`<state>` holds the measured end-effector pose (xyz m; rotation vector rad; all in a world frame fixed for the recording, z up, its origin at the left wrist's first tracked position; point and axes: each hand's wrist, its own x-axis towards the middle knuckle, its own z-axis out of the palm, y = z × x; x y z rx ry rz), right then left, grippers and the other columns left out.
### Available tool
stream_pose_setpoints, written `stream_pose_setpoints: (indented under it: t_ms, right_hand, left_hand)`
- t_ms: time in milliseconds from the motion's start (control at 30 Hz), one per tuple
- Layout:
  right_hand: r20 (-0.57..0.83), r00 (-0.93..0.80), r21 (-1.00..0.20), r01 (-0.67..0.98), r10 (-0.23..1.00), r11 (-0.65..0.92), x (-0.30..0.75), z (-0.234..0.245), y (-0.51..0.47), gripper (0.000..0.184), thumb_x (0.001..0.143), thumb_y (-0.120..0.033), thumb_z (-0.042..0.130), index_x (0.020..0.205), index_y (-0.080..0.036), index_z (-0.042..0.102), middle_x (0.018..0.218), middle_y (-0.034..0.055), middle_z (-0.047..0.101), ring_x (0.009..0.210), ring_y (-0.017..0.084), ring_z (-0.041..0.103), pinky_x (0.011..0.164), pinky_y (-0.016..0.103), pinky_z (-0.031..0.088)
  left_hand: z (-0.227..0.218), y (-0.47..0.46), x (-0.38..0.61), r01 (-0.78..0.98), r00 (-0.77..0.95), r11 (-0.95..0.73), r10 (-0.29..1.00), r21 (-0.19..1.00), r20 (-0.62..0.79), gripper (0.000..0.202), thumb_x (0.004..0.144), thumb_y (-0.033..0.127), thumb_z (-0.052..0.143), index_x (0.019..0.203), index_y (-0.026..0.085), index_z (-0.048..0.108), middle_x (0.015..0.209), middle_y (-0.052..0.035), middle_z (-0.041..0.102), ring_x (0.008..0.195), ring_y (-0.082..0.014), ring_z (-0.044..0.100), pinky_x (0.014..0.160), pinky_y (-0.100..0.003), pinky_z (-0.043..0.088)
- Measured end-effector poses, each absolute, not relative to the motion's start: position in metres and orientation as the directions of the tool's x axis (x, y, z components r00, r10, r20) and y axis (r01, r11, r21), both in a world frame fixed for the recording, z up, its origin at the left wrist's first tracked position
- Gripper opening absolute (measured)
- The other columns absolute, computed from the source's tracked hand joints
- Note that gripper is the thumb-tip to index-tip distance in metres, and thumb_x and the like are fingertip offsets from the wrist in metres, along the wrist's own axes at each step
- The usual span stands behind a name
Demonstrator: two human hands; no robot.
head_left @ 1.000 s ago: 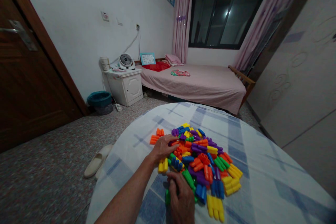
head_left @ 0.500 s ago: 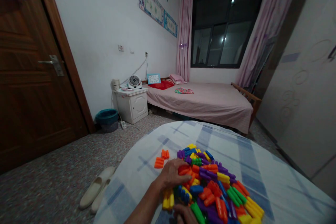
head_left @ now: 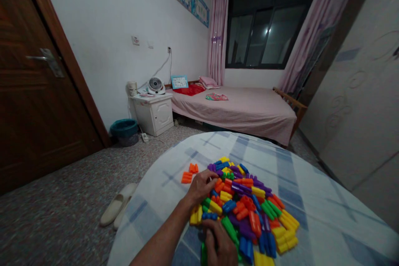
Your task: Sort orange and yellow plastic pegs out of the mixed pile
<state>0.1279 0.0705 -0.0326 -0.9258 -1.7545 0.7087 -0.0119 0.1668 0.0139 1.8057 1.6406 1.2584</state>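
A heap of plastic building blocks (head_left: 246, 203) in orange, yellow, blue, green and purple lies on the table. My left hand (head_left: 200, 186) is at the heap's left edge, thumb and fingers curled together beside an orange block (head_left: 219, 184); what they pinch, if anything, is hidden. Closer to me, my right hand (head_left: 220, 243) has its fingers bent down at the heap's near side. A long green block (head_left: 230, 229) is right beside it, and whatever its fingers hold is out of sight. Two orange blocks (head_left: 187, 177) lie apart, left of the heap.
A blue-and-white checked cloth (head_left: 146, 212) covers the round table. Beyond it stand a bed (head_left: 246, 106), a white nightstand (head_left: 152, 116) with a fan (head_left: 156, 85), and a teal bin (head_left: 124, 131). Pale shoes (head_left: 116, 208) rest on the floor at left.
My left hand has drawn back slightly from the orange blocks, uncovering yellow and green ones below it. My right hand has come further into view. The whole view has tilted down a little.
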Motion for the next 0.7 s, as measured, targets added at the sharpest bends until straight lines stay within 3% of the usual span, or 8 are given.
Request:
stream_pose_setpoints:
  t_ms: [133, 233, 367, 500, 700]
  right_hand:
    - [0.439, -0.299, -0.806, 0.285, 0.847, 0.518, 0.134, -0.013, 0.067, 0.028, 0.093, -0.022, 0.035, 0.092, -0.022, 0.063, 0.087, -0.0007, 0.062, 0.080, 0.011, 0.058, 0.072, 0.019, 0.042]
    - [0.419, -0.297, -0.812, 0.300, 0.858, 0.500, 0.135, -0.007, 0.066, 0.027, 0.093, -0.022, 0.036, 0.091, -0.023, 0.063, 0.086, -0.0023, 0.061, 0.079, 0.010, 0.058, 0.072, 0.019, 0.042]
    - [0.393, -0.300, -0.827, 0.298, 0.870, 0.476, 0.134, -0.007, 0.065, 0.027, 0.094, -0.021, 0.035, 0.091, -0.022, 0.062, 0.087, -0.0018, 0.061, 0.081, 0.011, 0.058, 0.074, 0.020, 0.042]
    - [0.413, -0.294, -0.824, 0.283, 0.862, 0.492, 0.134, -0.005, 0.065, 0.027, 0.093, -0.020, 0.036, 0.092, -0.022, 0.063, 0.087, -0.0021, 0.061, 0.080, 0.010, 0.058, 0.073, 0.019, 0.042]
    - [0.399, -0.298, -0.819, 0.309, 0.867, 0.483, 0.134, -0.004, 0.063, 0.027, 0.092, -0.020, 0.036, 0.090, -0.021, 0.063, 0.084, -0.0010, 0.061, 0.077, 0.011, 0.057, 0.069, 0.020, 0.041]
  left_hand:
    - [0.019, 0.163, -0.019, 0.573, 0.044, -0.246, 0.962, 0.782, 0.271, 0.032, 0.079, 0.037, 0.066, 0.105, 0.018, 0.067, 0.094, -0.0023, 0.061, 0.074, -0.0129, 0.056, 0.066, -0.022, 0.044]
    - [0.022, 0.161, -0.020, 0.596, 0.103, -0.240, 0.969, 0.766, 0.223, 0.046, 0.072, 0.036, 0.073, 0.114, 0.019, 0.064, 0.101, -0.0026, 0.059, 0.079, -0.0139, 0.057, 0.072, -0.024, 0.046]
    - [0.021, 0.161, -0.014, 0.639, 0.015, -0.150, 0.983, 0.755, 0.183, 0.033, 0.076, 0.028, 0.067, 0.108, 0.018, 0.066, 0.096, -0.0016, 0.062, 0.077, -0.0142, 0.057, 0.071, -0.024, 0.045]
    - [0.018, 0.163, -0.008, 0.638, -0.064, -0.163, 0.963, 0.752, 0.263, 0.025, 0.080, 0.024, 0.063, 0.104, 0.017, 0.065, 0.095, -0.0022, 0.062, 0.078, -0.0146, 0.058, 0.071, -0.025, 0.047]
    - [0.014, 0.165, -0.004, 0.614, -0.153, -0.282, 0.873, 0.737, 0.462, 0.032, 0.078, 0.010, 0.058, 0.109, 0.019, 0.062, 0.111, -0.0047, 0.058, 0.104, -0.0174, 0.056, 0.091, -0.028, 0.046]
